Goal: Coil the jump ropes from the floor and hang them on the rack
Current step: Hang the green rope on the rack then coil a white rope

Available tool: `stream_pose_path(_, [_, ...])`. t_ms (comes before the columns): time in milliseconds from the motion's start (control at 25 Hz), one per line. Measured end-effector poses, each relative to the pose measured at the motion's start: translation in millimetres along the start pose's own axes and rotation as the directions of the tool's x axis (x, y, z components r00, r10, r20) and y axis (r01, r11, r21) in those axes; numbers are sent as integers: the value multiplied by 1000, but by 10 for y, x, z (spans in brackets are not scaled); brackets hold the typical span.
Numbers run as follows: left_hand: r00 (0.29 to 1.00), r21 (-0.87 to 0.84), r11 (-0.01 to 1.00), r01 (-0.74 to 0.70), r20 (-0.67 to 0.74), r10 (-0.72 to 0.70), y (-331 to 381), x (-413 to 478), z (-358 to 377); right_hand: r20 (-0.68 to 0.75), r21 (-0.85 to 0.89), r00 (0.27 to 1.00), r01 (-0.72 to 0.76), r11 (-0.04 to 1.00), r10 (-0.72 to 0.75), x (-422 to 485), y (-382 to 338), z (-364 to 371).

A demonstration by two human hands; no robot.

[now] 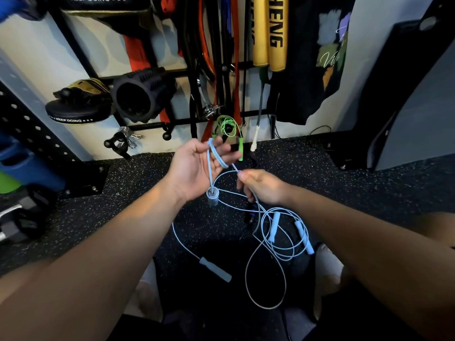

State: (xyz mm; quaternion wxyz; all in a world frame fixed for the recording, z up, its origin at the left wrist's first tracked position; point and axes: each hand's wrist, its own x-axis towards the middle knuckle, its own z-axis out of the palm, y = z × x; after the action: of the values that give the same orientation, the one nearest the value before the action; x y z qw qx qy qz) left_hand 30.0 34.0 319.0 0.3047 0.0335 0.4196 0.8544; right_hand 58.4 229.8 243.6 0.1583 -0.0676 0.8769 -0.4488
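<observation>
My left hand [194,166] is raised palm up with a light blue jump rope [216,156] looped around its fingers, and one of the rope's handles [212,196] dangles below the palm. My right hand [261,185] pinches the same cord just right of that loop. The rest of the cord trails down to the floor, where its other handle [215,269] lies. A second light blue rope [278,232] lies coiled loosely on the floor beneath my right wrist. On the black wall rack [187,121], a coiled green jump rope [227,130] hangs.
A foam roller [140,94], focus pads [78,107], resistance bands [211,57] and gold sticks [269,33] hang on the rack. A black punching bag [406,82] stands at the right. Dumbbells [19,217] lie at the left on the speckled rubber floor [344,180].
</observation>
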Motion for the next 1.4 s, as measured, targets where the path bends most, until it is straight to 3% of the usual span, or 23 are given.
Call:
stream_pose_path(160, [984, -22, 992, -128, -128, 124, 78, 112, -126, 140, -175, 990, 32, 984, -7, -1, -111, 91])
stream_pose_path(280, [948, 188, 966, -178, -232, 220, 44, 180, -213, 170, -426, 980, 169, 889, -105, -30, -408, -3])
stream_pose_path(400, [940, 438, 889, -136, -227, 255, -34, 203, -261, 133, -605, 961, 274, 748, -245, -82, -663, -53])
stream_pose_path(560, [970, 593, 805, 15, -204, 133, -140, 155, -242, 25, -631, 919, 320, 706, -394, -105, -769, -227])
stream_pose_path(680, [993, 642, 758, 118, -62, -103, -167, 75, -152, -55, -631, 885, 328, 703, -462, -135, -715, -385])
stream_pose_path(760, [966, 679, 715, 164, 35, -255, -154, 42, -105, -95, -636, 866, 327, 699, -491, -155, -674, -415])
stream_pose_path(880, [932, 618, 762, 196, 124, -340, -135, 37, -77, -172, -567, 856, 319, 760, -487, -129, -573, -437])
stream_pose_path(1120, [952, 376, 907, 187, 159, -262, -105, 8, -19, -300, -185, 918, 212, 960, -261, 39, -237, -310])
stream_pose_path(1400, [992, -18, 1000, 24, 120, -22, 44, -33, 0, -155, 171, 988, 32, 985, -5, 74, -206, 4])
